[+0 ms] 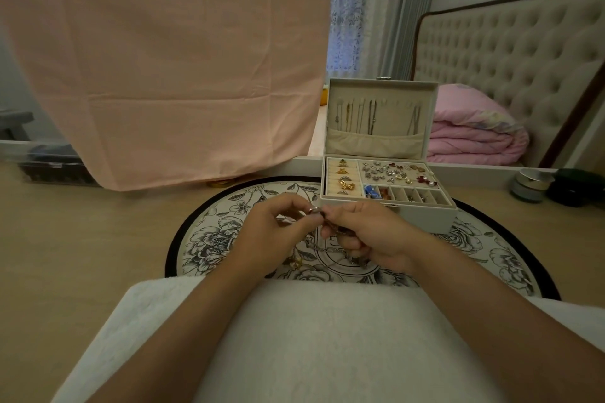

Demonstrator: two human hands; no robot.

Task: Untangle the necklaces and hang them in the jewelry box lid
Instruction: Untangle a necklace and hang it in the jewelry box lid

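Note:
An open cream jewelry box point(425, 216) stands on a round floral mat. Its upright lid point(381, 88) has several necklaces hanging on hooks above a fabric pocket. The tray holds rings, earrings and small charms. In front of the box, my left hand point(268, 235) and my right hand point(366, 235) meet over the mat and pinch a tangle of thin necklaces point(327, 247). Chains droop from my fingers toward the mat, with a small gold pendant point(296, 262) low on the left. Where the chains cross is hidden by my fingers.
The round mat point(209, 239) lies on a pale wooden surface. A pink cloth point(163, 59) hangs at the back left. Small jars point(532, 186) stand at the right. A white towel point(311, 337) covers my lap. A bed with a pink quilt point(474, 137) lies behind.

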